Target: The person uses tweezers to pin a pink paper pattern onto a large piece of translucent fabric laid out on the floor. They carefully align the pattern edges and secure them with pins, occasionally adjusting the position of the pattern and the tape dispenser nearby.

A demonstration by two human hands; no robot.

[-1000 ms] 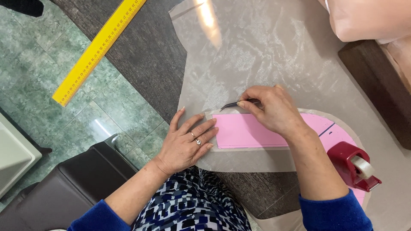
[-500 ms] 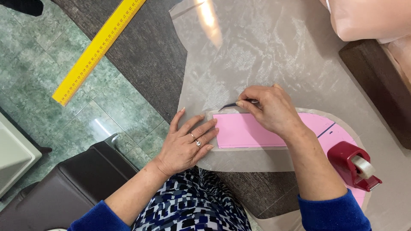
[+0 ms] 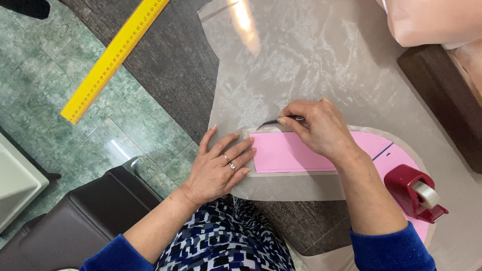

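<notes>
While the left hand (image 3: 218, 168) is lying flat, fingers spread, on the film (image 3: 311, 65), the right hand (image 3: 319, 128) is pinching a blade (image 3: 268, 122) beside pink card (image 3: 288, 153); tape dispenser (image 3: 414, 192) and ruler (image 3: 115, 55) are lying nearby.

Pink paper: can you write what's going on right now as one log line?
left hand: flat, pressing tracing paper | right hand: holds thin pointed tool at pink paper top edge | tape dispenser: beside right wrist | yellow ruler: untouched

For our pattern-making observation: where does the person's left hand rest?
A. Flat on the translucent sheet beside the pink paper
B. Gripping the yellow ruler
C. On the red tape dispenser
A: the left hand lies flat, fingers spread, on the translucent sheet beside the pink paper.
</notes>
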